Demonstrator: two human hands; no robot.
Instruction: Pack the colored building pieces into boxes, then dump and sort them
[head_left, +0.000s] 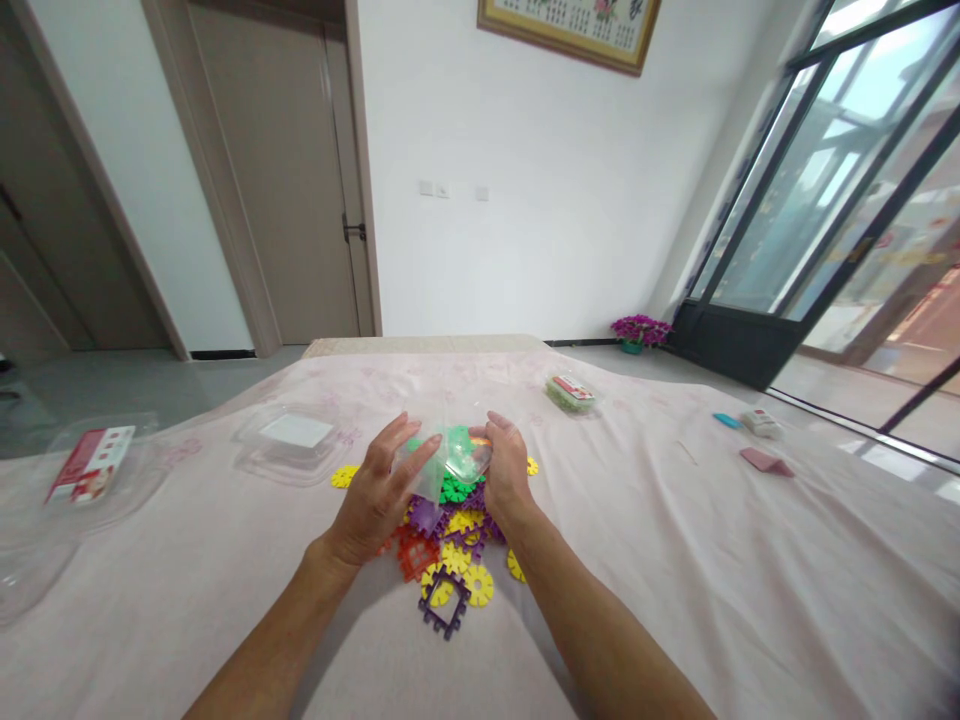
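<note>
A clear plastic container [466,462] is tilted between my hands, above a heap of plastic building pieces. My right hand [508,462] grips its right side, fingers curled round the edge. At its left, my left hand [386,490] holds a translucent plastic part, which looks like the container's lid, with the fingers partly spread. Green pieces [456,490] show under and through the plastic. Lower in the heap lie yellow round pieces [478,585], a red square piece [417,553] and purple pieces. A dark purple square frame [445,602] lies nearest me.
Clear plastic boxes stand on the pink tablecloth [637,600]: one with a red label [94,465], one with a white label [296,432], and one with green contents [571,392]. Far right are a blue item [726,420], a small white box [759,423] and pink cloth [766,461].
</note>
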